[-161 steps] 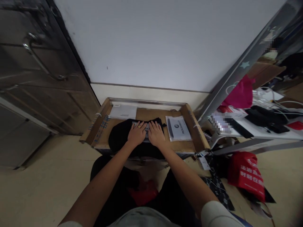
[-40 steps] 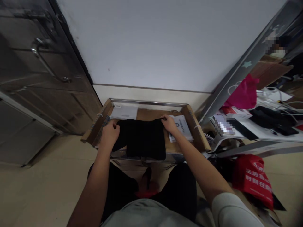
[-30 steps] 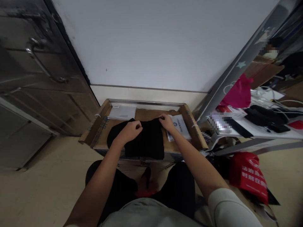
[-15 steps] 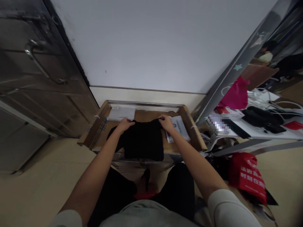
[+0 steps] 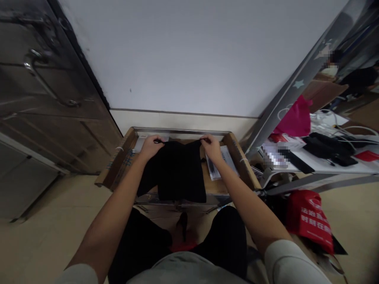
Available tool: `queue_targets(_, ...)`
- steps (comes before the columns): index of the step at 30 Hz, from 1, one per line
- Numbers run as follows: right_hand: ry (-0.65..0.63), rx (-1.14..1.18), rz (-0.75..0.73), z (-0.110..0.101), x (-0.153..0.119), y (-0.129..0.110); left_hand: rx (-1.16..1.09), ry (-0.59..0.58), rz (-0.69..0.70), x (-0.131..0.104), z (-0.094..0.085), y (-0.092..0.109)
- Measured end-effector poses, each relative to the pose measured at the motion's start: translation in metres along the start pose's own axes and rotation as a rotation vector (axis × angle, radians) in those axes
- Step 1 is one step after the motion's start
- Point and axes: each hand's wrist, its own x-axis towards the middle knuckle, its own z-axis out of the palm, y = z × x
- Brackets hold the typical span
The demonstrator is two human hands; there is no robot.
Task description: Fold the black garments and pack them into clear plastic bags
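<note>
A black cloth garment (image 5: 182, 171), which kind I cannot make out, is spread over a shallow cardboard-sided tray (image 5: 103, 179); its lower edge hangs past the tray's front. My left hand (image 5: 152, 146) is closed, pinching the garment's upper left corner. At the upper right corner my right hand (image 5: 211, 146) pinches the cloth between thumb and fingers. Under my right wrist lies a clear plastic packet (image 5: 217, 167) with printed letters. White packets (image 5: 140, 141) lie at the tray's back left, partly covered by my left hand.
A metal door with a handle (image 5: 49, 85) stands at left, a pale wall behind the tray. To the right, a white table (image 5: 322, 165) carries cables, black pouches and a pink bag (image 5: 297, 118). A red bag (image 5: 310, 221) sits below it. A person is in the far background.
Both hands have lifted the garment's top edge up and away from me. The cloth now stretches taller between them and covers more of the tray's middle.
</note>
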Motion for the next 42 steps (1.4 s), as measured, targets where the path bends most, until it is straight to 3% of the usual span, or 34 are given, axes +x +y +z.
queue_targets(6, -0.195, -0.118, -0.204, -0.023, -0.070, -0.011, 0.205, 0.062, 0.158, -0.084, 0.002, -0.022)
queue_targets(9, -0.302, -0.263, -0.243, -0.028, -0.111, -0.005, 0.329, 0.125, 0.085, -0.126, 0.011, -0.044)
queue_targets(12, -0.404, -0.392, -0.229, -0.027, -0.140, -0.002, 0.434, 0.090, -0.042, -0.145, 0.017, -0.060)
queue_targets(14, -0.435, -0.451, -0.194, -0.024, -0.149, -0.006, 0.484, 0.057, -0.127, -0.147, 0.017, -0.061)
queue_targets(16, -0.431, -0.484, -0.156, -0.019, -0.150, -0.014, 0.522, 0.101, -0.161, -0.143, 0.017, -0.051)
queue_targets(20, -0.354, -0.459, -0.146, -0.001, -0.140, -0.036, 0.498, 0.232, 0.031, -0.129, 0.029, -0.014)
queue_targets(24, -0.374, -0.407, -0.181, 0.033, -0.127, -0.043, 0.456, 0.016, 0.235, -0.111, 0.063, 0.004)
queue_targets(27, -0.488, -0.459, -0.160, 0.054, -0.123, -0.032, 0.518, -0.103, 0.243, -0.106, 0.085, -0.010)
queue_targets(30, -0.525, -0.543, -0.102, 0.063, -0.126, -0.017, 0.532, -0.132, 0.247, -0.111, 0.089, -0.030)
queue_targets(33, -0.518, -0.599, -0.074, 0.061, -0.130, -0.007, 0.579, -0.070, 0.225, -0.120, 0.080, -0.042)
queue_targets(39, -0.498, -0.611, -0.092, 0.055, -0.134, 0.002, 0.648, 0.128, 0.011, -0.123, 0.066, -0.056)
queue_targets(42, -0.484, -0.603, -0.106, 0.053, -0.136, 0.003, 0.624, 0.139, -0.046, -0.118, 0.063, -0.062)
